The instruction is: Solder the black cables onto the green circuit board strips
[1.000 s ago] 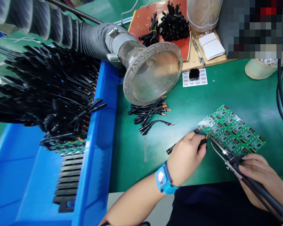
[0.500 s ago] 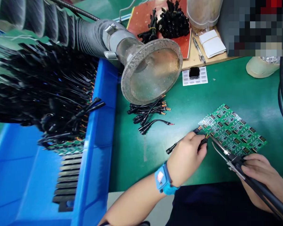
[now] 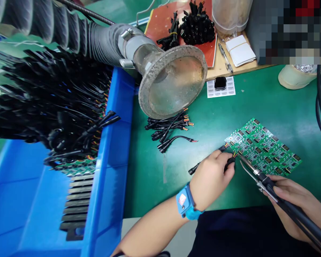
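Observation:
My left hand, with a blue wrist strap, pinches a black connector cable and holds its coloured wire ends against the near left edge of a green circuit board panel. My right hand grips a black soldering iron. Its tip touches the board edge right beside the wire ends. The panel lies flat on the green mat.
A grey fume-extraction funnel on a ribbed hose hangs over the mat. Loose black cables lie under it. A blue bin at the left holds several wired boards. At the back are a red tray of connectors, labels, a pen.
Hardly anything differs. Both hands stay at the board edge; my right hand and the iron have shifted slightly lower in view.

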A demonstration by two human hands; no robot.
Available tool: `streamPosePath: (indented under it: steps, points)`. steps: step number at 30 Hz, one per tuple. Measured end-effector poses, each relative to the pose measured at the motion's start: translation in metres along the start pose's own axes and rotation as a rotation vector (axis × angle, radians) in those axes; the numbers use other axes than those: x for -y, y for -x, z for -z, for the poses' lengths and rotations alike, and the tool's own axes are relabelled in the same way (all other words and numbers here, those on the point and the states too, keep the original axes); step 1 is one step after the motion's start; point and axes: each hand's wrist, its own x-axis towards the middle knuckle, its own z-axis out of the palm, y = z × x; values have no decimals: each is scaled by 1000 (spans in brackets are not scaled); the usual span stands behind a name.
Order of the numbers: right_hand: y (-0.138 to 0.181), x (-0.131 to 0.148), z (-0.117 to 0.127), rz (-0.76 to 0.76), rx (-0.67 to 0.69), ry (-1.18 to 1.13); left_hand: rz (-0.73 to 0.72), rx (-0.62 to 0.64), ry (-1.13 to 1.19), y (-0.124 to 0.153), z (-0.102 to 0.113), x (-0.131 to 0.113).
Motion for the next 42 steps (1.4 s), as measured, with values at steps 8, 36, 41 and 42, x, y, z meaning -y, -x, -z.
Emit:
streamPosePath:
  steps: [8,36,41,42]
  points:
    - [1,-1,-1,-37,51,95,15,8,14,0,-1,1]
    - [-2,1,-5,31,12,14,-114,33,-111,-2,5,6]
    - [6,-4,-6,-12,55,38,-102,56,-98,-2,5,6]
    - [7,-4,-6,-29,58,20,-101,60,-96,-2,6,6]
